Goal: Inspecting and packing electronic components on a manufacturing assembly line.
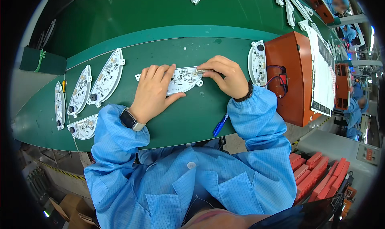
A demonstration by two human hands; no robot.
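A white, curved circuit board with small components lies on the green table in front of me. My left hand covers its left part, fingers over the far edge and thumb at the near edge, gripping it against the table. At the board's right end, my right hand is closed in a pinch, thumb against fingers, at a small pale metallic piece. The fingertips hide most of that piece, so I cannot tell whether it is attached to the board.
Similar boards lie at left, including a large one, beside a yellow-handled screwdriver. Another board leans by an orange-brown box with wires and a paper sheet. A blue pen lies near the front edge.
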